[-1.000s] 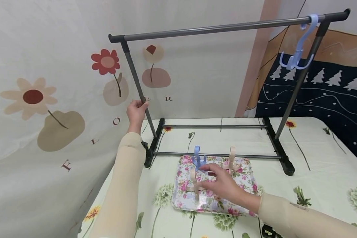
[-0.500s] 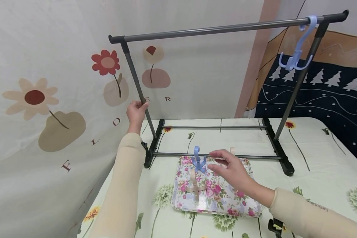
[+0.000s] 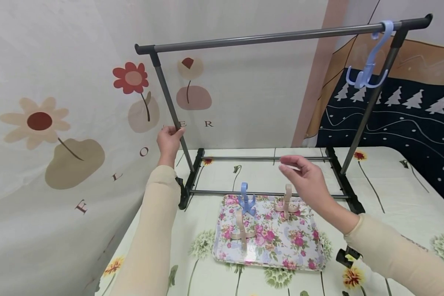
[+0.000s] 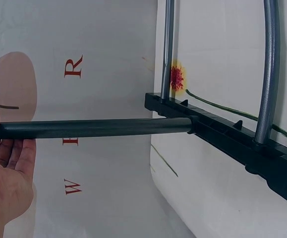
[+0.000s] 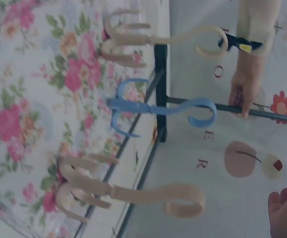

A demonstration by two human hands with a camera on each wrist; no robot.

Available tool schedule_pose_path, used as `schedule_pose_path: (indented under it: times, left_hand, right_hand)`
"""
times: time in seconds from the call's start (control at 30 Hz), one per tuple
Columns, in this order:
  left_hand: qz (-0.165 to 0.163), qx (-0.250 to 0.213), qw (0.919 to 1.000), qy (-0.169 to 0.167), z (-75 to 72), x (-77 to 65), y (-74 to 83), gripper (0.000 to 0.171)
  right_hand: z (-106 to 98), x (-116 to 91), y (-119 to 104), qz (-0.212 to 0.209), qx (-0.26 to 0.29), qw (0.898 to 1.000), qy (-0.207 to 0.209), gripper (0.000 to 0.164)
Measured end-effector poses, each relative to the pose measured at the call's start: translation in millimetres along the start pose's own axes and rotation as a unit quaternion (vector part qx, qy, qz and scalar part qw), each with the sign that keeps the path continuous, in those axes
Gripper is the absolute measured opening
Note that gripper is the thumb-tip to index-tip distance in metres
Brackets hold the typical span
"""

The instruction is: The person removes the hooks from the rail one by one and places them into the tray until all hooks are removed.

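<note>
My left hand [image 3: 169, 144] grips the left post [image 3: 167, 96] of a small grey and black clothes rack, thumb and fingers round the tube. My right hand [image 3: 307, 181] is raised over the lower bars, fingers bent, thumb apart, nothing between them. Below it lies a flowered tray [image 3: 270, 250]. On the tray are a blue multi-prong hanging hook [image 3: 247, 202], a beige hook [image 3: 287, 203] at the back right and another beige hook [image 3: 243, 234] at the front left. A light blue hook [image 3: 368, 72] hangs from the right end of the top bar [image 3: 266, 38].
Two thin lower bars [image 3: 266, 158] join the rack's black feet [image 3: 345, 185] on a flower-printed tablecloth [image 3: 396, 222]. Behind stands a pale curtain [image 3: 251, 102] with flowers and letters; dark tree-patterned cloth [image 3: 410, 119] hangs at the right.
My right hand has left the front beige hook, passed over the right beige hook and risen up and to the right with nothing in it. My left hand keeps its grip.
</note>
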State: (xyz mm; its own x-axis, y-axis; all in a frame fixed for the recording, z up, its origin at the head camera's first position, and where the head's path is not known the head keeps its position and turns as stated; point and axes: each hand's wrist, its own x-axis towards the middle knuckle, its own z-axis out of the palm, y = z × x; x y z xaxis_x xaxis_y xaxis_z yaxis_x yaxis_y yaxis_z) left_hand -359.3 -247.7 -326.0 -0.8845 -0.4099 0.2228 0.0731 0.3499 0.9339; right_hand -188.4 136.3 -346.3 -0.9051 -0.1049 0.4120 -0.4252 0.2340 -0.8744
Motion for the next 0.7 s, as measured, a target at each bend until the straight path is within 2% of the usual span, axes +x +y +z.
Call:
schedule_pose_path:
  times: [0.23, 0.53, 0.7]
  left_hand:
    - [0.003, 0.002, 1.0, -0.002, -0.1, 0.3, -0.6, 0.032]
    - [0.005, 0.004, 1.0, -0.001, -0.2, 0.2, -0.2, 0.031]
    - [0.0, 0.006, 1.0, -0.003, -0.7, -0.3, 0.5, 0.032]
  right_hand:
    - [-20, 17, -9, -0.013, -0.041, 0.998, 0.047, 0.034]
    - [-44, 35, -18, -0.002, -0.064, 0.994, 0.088, 0.041]
    - [-60, 46, -23, -0.002, -0.067, 0.991, 0.116, 0.039]
